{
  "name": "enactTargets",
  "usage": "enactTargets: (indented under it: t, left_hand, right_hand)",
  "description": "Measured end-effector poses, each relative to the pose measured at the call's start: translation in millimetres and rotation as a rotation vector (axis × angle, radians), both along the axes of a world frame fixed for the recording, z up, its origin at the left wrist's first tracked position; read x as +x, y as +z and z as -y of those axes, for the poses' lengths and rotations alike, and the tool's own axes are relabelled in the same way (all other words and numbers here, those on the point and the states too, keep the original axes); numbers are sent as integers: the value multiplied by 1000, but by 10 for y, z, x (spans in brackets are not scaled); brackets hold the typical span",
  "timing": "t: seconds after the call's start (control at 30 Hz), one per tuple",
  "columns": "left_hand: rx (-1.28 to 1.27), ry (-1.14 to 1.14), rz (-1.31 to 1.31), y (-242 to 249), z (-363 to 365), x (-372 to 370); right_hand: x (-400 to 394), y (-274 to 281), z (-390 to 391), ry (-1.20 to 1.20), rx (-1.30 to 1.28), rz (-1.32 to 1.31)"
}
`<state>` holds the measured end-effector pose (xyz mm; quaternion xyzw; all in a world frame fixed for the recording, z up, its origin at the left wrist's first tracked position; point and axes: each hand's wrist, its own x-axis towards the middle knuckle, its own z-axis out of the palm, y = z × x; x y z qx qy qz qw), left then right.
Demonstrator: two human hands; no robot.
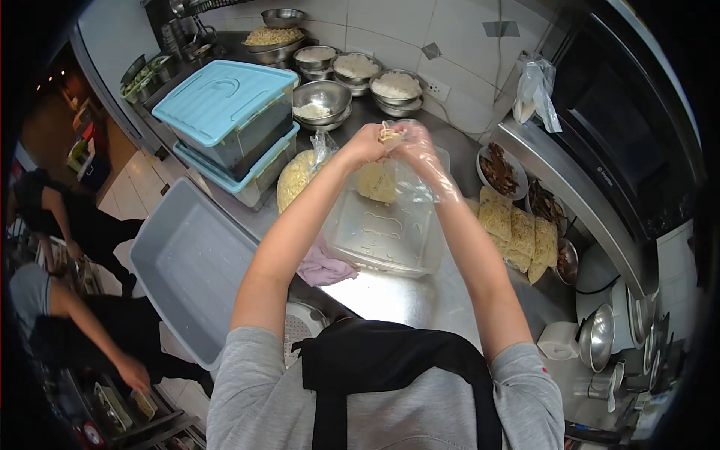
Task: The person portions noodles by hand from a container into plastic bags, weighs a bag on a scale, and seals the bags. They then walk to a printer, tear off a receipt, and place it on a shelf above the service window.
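My left hand [365, 144] and my right hand [414, 144], which wears a thin clear plastic glove, meet above a clear plastic container [390, 232]. Together they pinch the top of a small clear bag [377, 180] that holds a pale lump of noodles. The bag hangs over the container, which shows only a few noodle strands on its floor. A larger open bag of noodles [296, 176] lies just left of the container.
Stacked lidded bins with blue lids [229, 105], steel bowls of food [322, 101], bagged noodle portions [517, 232], plates of brown food [499, 171], an oven [622, 127], a pink cloth [324, 266], a grey tub [191, 262]. Two other people [82, 322] work at left.
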<state>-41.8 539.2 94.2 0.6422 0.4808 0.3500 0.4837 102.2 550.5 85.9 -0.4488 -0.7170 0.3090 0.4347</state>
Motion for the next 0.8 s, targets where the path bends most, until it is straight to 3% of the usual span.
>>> enactTargets:
  t: [0.07,0.1,0.17,0.23,0.3,0.5,0.57,0.6,0.63,0.7,0.77,0.8]
  left_hand:
    - [60,32,-49,121,29,42]
    - [58,30,-48,137,5,59]
    - [65,67,61,158,-40,84]
    - [70,58,65,171,-101,99]
    - [101,98,170,125,-222,136]
    - [-40,14,112,-458,-464,101]
    - [579,86,-90,-695,-447,21]
    - [551,125,133,-652,-296,12]
    - [549,124,126,-808,-283,17]
    - [133,-123,-198,-1109,-213,60]
    - [247,-233,-737,-1228,31,209]
    - [245,-229,-738,-1313,59,252]
  right_hand:
    - [-47,52,-68,226,-187,145]
    - [-34,66,-176,223,-189,146]
    - [0,40,-393,110,89,1018]
    - [54,343,-379,148,211,1027]
    - [107,473,-368,40,143,964]
    - [348,40,-354,230,168,1097]
    - [454,-120,-296,128,142,1145]
    - [518,-222,-338,71,118,1170]
    - [538,-265,-352,15,95,1194]
    - [555,-310,-366,-10,77,1144]
    - [545,-305,-355,-29,63,1100]
    - [529,-286,-357,-16,82,1083]
